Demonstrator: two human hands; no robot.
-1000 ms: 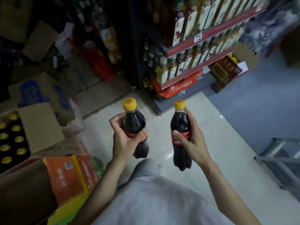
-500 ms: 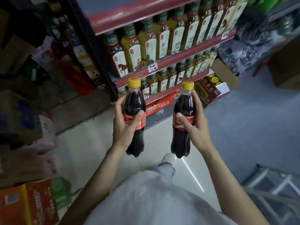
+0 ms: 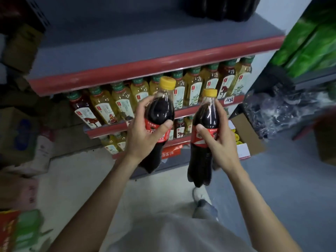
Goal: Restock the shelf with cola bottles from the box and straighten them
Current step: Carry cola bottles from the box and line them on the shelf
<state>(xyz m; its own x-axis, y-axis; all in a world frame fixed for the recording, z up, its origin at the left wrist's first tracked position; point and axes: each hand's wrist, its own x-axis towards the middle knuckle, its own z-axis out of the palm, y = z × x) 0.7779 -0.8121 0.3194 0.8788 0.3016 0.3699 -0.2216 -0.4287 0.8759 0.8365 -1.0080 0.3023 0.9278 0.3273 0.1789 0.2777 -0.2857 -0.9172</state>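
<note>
Left hand [image 3: 143, 137] and right hand [image 3: 218, 142] each wrap a cola bottle [image 3: 160, 113] [image 3: 206, 124] at its label. Yellow caps stay above the grips, upright for shelving.

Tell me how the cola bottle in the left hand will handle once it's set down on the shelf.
The cola bottle looks full nearly to its neck, so probably heavy for its size. Tall and narrow, it may tip if nudged. The left hand wraps its smooth plastic around the label; the grip could slip if damp.

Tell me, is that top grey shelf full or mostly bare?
Mostly bare. The top grey shelf shows open grey surface across its width; only dark cola bottles stand at its far right, cut off by the frame.
</note>
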